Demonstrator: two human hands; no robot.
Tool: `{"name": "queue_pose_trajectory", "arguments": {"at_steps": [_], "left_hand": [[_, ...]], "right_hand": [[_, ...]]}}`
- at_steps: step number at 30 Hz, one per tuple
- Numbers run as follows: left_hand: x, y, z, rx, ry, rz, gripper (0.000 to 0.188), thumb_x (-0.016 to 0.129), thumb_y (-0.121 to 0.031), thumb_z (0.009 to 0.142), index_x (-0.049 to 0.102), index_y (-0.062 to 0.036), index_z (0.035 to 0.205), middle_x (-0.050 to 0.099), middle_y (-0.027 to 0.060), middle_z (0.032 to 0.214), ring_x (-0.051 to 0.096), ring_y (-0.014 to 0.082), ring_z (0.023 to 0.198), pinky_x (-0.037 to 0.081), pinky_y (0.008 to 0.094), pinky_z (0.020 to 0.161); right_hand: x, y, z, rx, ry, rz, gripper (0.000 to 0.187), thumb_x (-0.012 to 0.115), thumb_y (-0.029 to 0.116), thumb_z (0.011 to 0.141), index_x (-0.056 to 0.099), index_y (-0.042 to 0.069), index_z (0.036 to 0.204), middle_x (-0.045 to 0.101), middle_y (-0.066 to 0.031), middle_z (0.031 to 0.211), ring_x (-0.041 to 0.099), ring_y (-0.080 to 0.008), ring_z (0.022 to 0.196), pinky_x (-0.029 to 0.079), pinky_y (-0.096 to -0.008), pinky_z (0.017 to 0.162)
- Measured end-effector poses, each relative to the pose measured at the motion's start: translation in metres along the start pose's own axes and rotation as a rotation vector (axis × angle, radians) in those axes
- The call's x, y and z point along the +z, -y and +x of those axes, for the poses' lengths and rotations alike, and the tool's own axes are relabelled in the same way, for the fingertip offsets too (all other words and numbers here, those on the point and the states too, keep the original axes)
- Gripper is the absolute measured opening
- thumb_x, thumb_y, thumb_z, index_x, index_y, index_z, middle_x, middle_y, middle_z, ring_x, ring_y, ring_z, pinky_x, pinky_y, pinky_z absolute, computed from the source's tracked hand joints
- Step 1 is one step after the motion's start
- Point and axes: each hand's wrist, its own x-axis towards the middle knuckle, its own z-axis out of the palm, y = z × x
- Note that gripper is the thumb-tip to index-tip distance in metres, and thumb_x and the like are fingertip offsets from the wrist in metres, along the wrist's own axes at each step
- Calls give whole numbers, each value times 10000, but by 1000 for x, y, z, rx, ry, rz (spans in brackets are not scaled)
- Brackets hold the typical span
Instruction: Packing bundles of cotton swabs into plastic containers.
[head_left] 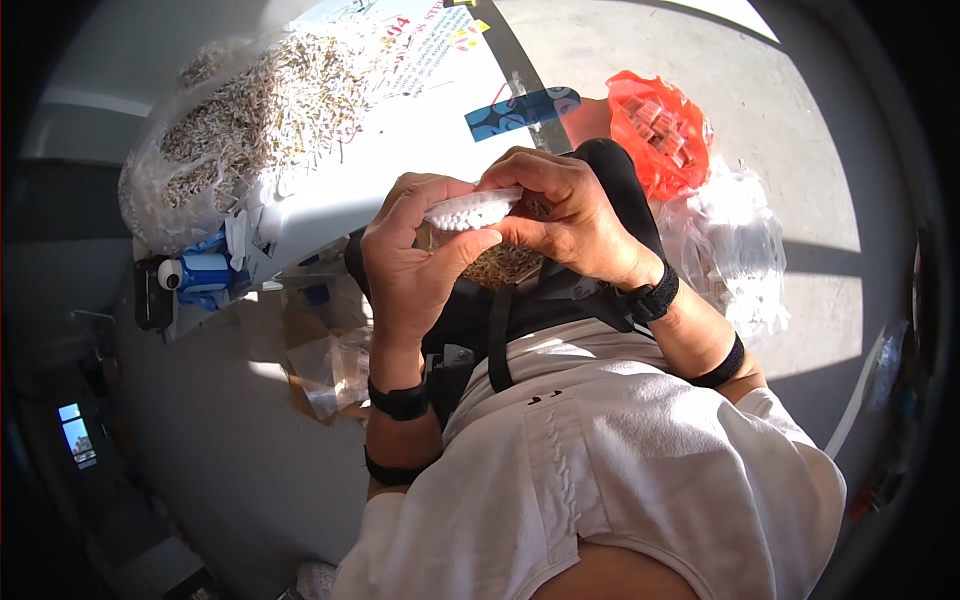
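Between my two hands is a clear plastic packet (472, 212), its open-looking upper end facing me and packed with small white tips like those of cotton swabs. My left hand (405, 250) grips its left side with thumb and fingers. On the other side, my right hand (575, 215) pinches the right edge, thumb in front. Just below the packet, over my lap, lies a heap of thin brownish sticks (502, 265), partly hidden by my hands. Many similar white-tipped sticks (300, 90) are piled on and in a clear bag on the white table (375, 150).
A red plastic bag (665, 135) with pinkish packs stands at the right, beside a whitish clear bag (730, 240). On the table's left edge sits a blue-and-white bottle-like object (205, 272). A cardboard box with clear plastic (340, 370) lies on the floor at left.
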Motion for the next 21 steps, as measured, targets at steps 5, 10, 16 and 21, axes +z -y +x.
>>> {"name": "queue_pose_trajectory", "arguments": {"at_steps": [5, 10, 16, 21], "left_hand": [[8, 4, -6, -52, -48, -113, 291, 805, -8, 711, 654, 2, 959, 621, 51, 945, 595, 123, 855, 495, 259, 766], [7, 6, -9, -138, -88, -187, 283, 782, 28, 728, 646, 7, 976, 612, 49, 963, 585, 101, 869, 488, 235, 769], [8, 4, -8, -92, -61, -102, 234, 781, 17, 737, 651, 8, 932, 624, 44, 914, 580, 97, 814, 483, 238, 714], [11, 11, -9, 51, -132, -16, 229, 793, 4, 733, 657, 11, 918, 638, 46, 918, 582, 105, 800, 483, 245, 694]], "right_hand": [[10, -9, -4, 84, -61, 204, 330, 784, 120, 810, 629, -17, 1067, 633, -45, 921, 595, -97, 780, 512, -254, 700], [11, -8, -5, 276, -63, 259, 328, 789, 120, 810, 631, -24, 1057, 633, -43, 911, 586, -81, 794, 498, -246, 704], [13, -14, -6, 170, -79, 244, 310, 791, 153, 820, 639, -29, 1020, 624, -22, 891, 572, -63, 782, 480, -237, 674], [13, -15, -5, 195, -22, 218, 288, 764, 119, 841, 639, -29, 1054, 633, -23, 941, 579, -68, 852, 492, -240, 749]]}}
